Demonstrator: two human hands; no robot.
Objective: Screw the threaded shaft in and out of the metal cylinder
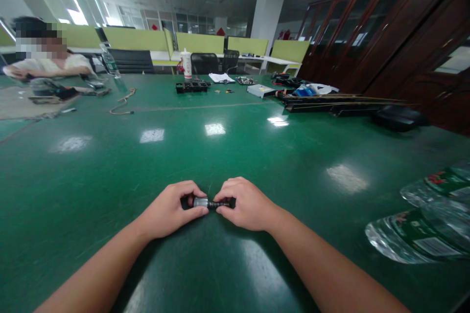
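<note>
My left hand (169,209) pinched the silver cylinder (200,202), my right hand (245,204) gripped the dark ridged rod (217,204), and there they met, end to end, at the near tabletop (242,156)!

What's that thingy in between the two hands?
In the head view, a silver cylinder and a thin, dark, ridged rod lie end to end there, held by the left hand and the right hand.
</note>
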